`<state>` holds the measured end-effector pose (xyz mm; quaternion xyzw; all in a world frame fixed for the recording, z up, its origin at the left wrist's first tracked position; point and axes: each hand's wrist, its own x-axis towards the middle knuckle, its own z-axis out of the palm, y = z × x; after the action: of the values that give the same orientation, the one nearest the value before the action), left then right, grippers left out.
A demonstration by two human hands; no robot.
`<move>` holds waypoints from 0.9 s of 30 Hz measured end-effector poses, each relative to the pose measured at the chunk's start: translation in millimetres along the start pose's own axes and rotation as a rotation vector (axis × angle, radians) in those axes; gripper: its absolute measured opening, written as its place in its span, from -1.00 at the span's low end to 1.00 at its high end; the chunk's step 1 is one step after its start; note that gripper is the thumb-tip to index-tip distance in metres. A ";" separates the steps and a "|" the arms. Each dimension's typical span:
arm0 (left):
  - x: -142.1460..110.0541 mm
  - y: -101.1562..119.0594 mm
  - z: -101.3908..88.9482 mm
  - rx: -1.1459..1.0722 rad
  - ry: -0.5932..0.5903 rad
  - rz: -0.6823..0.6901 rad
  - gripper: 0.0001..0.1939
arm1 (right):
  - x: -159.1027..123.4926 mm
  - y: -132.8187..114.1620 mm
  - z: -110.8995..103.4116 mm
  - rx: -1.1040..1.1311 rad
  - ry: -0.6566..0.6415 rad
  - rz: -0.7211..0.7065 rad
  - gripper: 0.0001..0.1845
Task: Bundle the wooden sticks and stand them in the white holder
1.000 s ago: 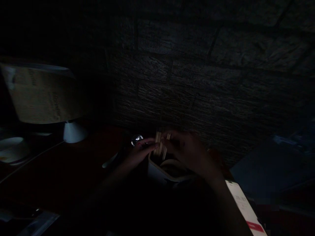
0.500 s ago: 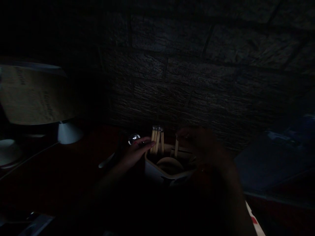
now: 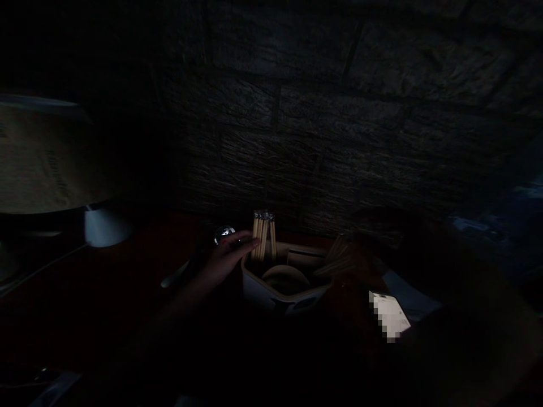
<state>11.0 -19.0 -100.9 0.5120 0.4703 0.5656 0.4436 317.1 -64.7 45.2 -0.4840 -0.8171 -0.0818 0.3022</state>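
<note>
In dim light, a pale open box (image 3: 263,294) with a light rim stands on the dark red table. Thin pale chopsticks (image 3: 259,240) with shiny tops stand upright in its back left corner. My left hand (image 3: 232,251) is closed around them at the box's left edge, thumb in front. A round, bowl-like object (image 3: 286,276) sits inside the box. More sticks (image 3: 337,260) lean at its right corner. To the right of the box, my right hand (image 3: 382,223) is a dark blur, and its fingers do not show.
A rough stone-block wall (image 3: 271,118) rises behind the table. At left are a printed lampshade-like object (image 3: 38,158) and a white cone-shaped object (image 3: 104,227). A round shiny object (image 3: 223,233) lies behind my left hand. On the right is a bright phone-like screen (image 3: 392,317).
My right hand has moved right, away from the box, and the stick near its fingers is no longer seen there. The left hand keeps its hold. The bright screen has come into view.
</note>
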 end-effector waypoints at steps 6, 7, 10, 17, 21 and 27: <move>-1.5 2.3 0.8 -0.027 -0.051 0.031 -0.69 | 22.1 -64.1 23.6 0.129 -0.032 -0.006 -0.71; -1.3 2.6 0.8 -0.015 -0.051 0.043 -0.71 | 26.8 -72.1 32.3 0.186 -0.030 0.015 -0.71; 0.0 3.2 1.2 0.001 -0.029 0.054 -0.72 | 38.0 -85.8 61.7 0.234 -0.190 -0.032 -0.71; 1.3 4.2 0.0 -0.113 -0.061 0.056 -0.68 | 48.9 -81.9 102.0 0.367 -0.333 -0.014 -0.69; 3.1 11.9 -2.7 -0.120 -0.116 0.079 -0.61 | 51.5 -75.3 95.4 0.401 -0.298 0.041 -0.79; 16.2 41.2 -4.7 0.004 -0.290 0.027 -0.48 | 50.0 -64.8 80.4 0.480 -0.250 0.076 -0.79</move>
<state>4.2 -10.2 -57.8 0.5956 0.3954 0.4908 0.4981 211.9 -27.0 19.5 -0.4350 -0.8254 0.1861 0.3079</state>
